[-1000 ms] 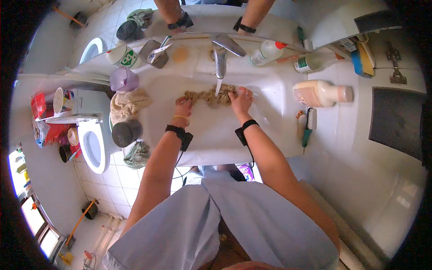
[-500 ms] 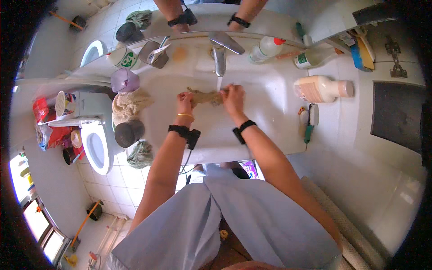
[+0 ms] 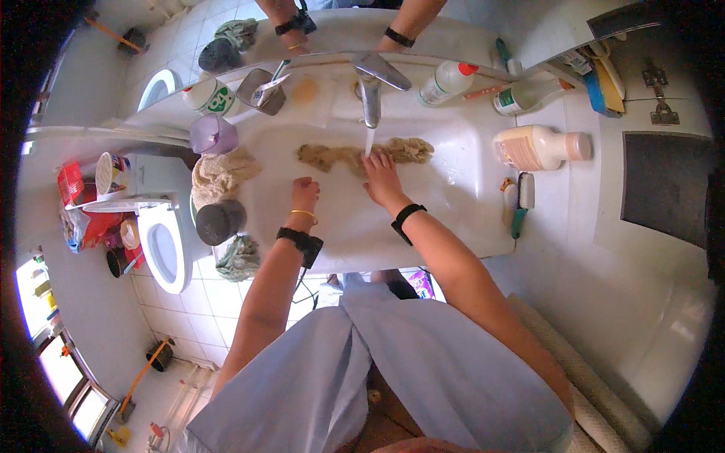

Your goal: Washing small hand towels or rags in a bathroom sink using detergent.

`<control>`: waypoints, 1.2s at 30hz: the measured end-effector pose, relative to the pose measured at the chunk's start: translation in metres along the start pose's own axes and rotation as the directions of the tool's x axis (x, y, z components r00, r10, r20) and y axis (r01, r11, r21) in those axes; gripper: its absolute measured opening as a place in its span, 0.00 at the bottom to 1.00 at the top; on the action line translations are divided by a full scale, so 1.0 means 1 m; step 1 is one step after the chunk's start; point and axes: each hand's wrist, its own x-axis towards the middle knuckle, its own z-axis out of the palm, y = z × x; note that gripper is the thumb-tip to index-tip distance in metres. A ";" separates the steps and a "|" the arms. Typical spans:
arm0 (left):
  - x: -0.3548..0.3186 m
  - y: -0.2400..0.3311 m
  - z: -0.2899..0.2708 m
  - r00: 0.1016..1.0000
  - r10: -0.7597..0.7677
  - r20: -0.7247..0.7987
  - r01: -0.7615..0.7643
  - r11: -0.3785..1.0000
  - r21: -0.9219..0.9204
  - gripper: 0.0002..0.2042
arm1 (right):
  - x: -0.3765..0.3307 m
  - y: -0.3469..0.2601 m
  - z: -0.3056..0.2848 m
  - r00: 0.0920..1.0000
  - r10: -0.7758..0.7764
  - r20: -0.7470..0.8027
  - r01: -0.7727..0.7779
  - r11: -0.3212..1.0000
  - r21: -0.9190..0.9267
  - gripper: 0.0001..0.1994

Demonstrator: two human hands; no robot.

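A wet beige cloth (image 3: 411, 149) lies bunched in a long strip across the white sink basin (image 3: 362, 226), beneath the metal faucet (image 3: 370, 98). Water runs from the spout onto its middle. My right hand (image 3: 384, 179) rests on the cloth beside the stream, palm down with fingers spread, not gripping. Nearer to me and below the cloth's left end, my left hand (image 3: 304, 195) hovers over the basin. Its fingers are curled in, with nothing showing between them. Both wrists wear black bands.
Left of the basin stand a purple cup (image 3: 213, 134), a beige towel (image 3: 219, 177), a dark round container (image 3: 219, 221) and a green cloth (image 3: 239, 258). On the right lie a cream bottle (image 3: 532, 148) and a brush (image 3: 522, 204). A red-capped bottle (image 3: 445, 83) stands behind.
Both hands held the gathered cloth between them. Now the cloth lies stretched out in the basin; my left hand has let go and drawn back, and my right hand has opened flat on it.
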 end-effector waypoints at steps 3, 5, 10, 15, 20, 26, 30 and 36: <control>-0.004 0.000 -0.004 0.999 0.026 0.031 -0.026 1.000 -0.006 0.14 | -0.009 -0.017 0.002 0.908 -0.238 0.344 0.228 0.971 0.069 0.25; -0.006 0.001 -0.008 0.998 0.031 0.050 -0.030 0.999 -0.010 0.15 | -0.013 -0.020 0.001 0.909 -0.278 0.310 0.247 0.959 0.136 0.21; -0.012 0.004 -0.021 0.998 0.042 -0.052 -0.046 0.997 -0.068 0.13 | -0.003 0.006 -0.030 0.961 0.256 0.099 -0.274 0.860 0.430 0.13; -0.014 -0.007 -0.033 0.997 0.073 -0.021 -0.075 0.990 -0.118 0.09 | 0.029 0.029 -0.122 0.848 0.524 -0.086 -0.208 0.477 0.854 0.17; -0.006 -0.019 -0.028 0.988 0.148 0.037 -0.148 0.989 -0.008 0.06 | 0.058 0.011 -0.201 0.968 0.200 -0.151 0.120 0.161 0.980 0.19; -0.010 -0.009 -0.019 0.967 0.231 0.104 -0.253 0.902 0.351 0.10 | 0.072 -0.005 -0.213 0.927 0.374 -0.028 -0.065 0.235 0.970 0.16; -0.005 0.011 -0.011 0.822 0.538 0.188 -0.483 0.483 0.731 0.22 | 0.074 -0.002 -0.207 0.926 0.377 -0.008 -0.086 0.232 0.969 0.17; 0.020 0.037 0.012 0.698 0.600 0.391 -0.470 -0.027 0.882 0.30 | 0.075 0.002 -0.204 0.938 0.345 0.020 -0.102 0.223 0.970 0.19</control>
